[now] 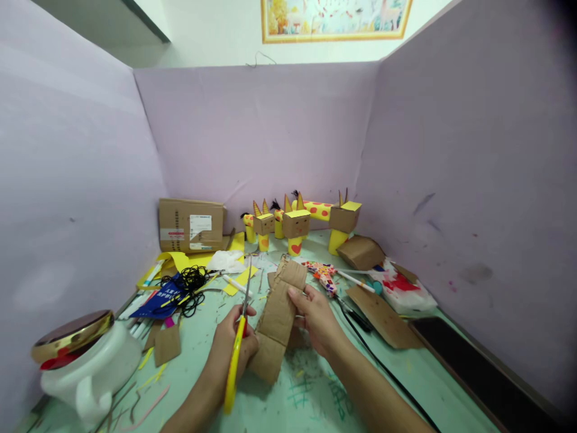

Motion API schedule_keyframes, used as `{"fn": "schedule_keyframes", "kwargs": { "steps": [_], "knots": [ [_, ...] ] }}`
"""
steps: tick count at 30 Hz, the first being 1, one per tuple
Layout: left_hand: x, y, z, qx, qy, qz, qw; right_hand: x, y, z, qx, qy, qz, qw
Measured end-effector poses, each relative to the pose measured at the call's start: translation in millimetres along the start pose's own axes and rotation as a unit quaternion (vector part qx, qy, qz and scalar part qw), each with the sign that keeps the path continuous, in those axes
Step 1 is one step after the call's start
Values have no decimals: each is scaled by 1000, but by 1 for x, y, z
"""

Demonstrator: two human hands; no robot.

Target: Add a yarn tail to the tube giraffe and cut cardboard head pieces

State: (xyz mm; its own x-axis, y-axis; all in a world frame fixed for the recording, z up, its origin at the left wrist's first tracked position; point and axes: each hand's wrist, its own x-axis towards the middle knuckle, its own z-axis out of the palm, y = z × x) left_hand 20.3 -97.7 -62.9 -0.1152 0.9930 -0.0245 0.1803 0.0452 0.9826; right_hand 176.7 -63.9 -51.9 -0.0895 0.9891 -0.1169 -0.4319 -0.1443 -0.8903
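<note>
One pair of yellow scissors (pixel 237 346) sits in my curled left hand (pixel 224 344); my right hand (pixel 317 317) pinches brown cardboard (pixel 277 316), lower middle of the frame. I think I'm holding it steady; cutting calls for open blades (pixel 247 291) on it.

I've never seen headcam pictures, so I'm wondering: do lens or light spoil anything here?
All in the head view: the right wall flares outward, as with a wide lens; the top right corner darkens; the gold-edged lid shows bright reflections; the scissors and cardboard strip look fairly clear.
</note>
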Motion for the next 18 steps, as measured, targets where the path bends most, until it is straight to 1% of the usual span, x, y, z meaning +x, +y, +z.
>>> {"fn": "schedule_keyframes", "kwargs": {
  "steps": [6, 10, 15, 18],
  "knots": [
    [1, -1, -2, -11, -5, -20, 1000, -3, -2, 0, -24, -4, 10, 1000],
    [0, 1, -3, -27, 0, -26, 999, -3, -1, 1, -32, -23, 20, 999],
    [-2, 3, -1, -48, 14, -18, 999, -4, -2, 0, -61, -34, 18, 997],
    [-2, 2, 0, -55, 19, -15, 998, -5, -2, 1, -55, -39, 21, 998]
  ]
}}
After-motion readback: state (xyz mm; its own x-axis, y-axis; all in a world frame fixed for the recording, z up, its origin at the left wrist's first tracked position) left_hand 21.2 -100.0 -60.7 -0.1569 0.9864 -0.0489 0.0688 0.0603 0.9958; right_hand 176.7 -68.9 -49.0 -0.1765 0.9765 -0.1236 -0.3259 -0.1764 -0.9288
